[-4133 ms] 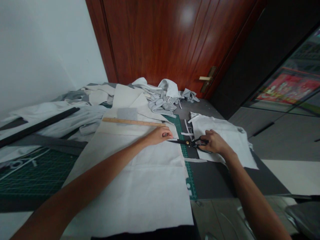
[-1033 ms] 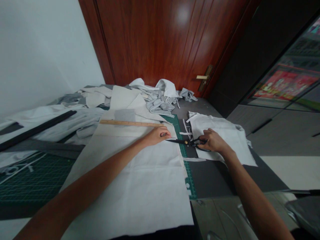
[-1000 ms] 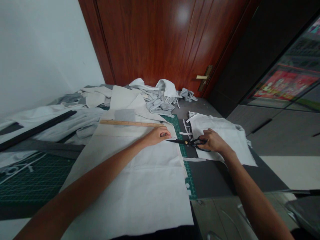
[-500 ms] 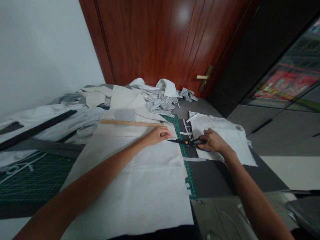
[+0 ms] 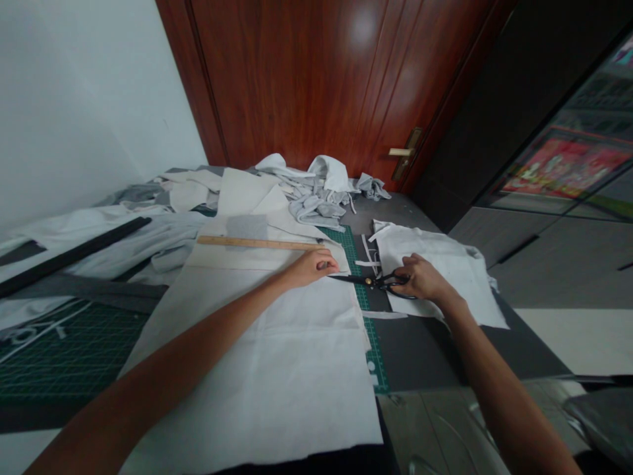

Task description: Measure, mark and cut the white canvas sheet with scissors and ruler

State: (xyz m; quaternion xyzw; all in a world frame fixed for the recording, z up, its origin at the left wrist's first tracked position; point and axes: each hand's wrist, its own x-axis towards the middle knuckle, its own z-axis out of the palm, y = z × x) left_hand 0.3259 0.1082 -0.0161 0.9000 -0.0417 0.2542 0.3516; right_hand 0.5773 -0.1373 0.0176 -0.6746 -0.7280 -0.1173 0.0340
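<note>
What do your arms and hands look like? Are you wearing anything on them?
The left hand and right hand are bare, with no gloves. The left arm and right arm are bare too, with no sleeves in view. I can't see any watch, bracelet or ring.

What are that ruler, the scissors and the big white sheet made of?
The ruler looks like wood: warm tan, faintly glossy. The scissors seem to be black-finished metal, with a brass-coloured screw at the pivot. The sheet looks like matte woven cloth, softly creased; which fibre, I cannot tell.
</note>
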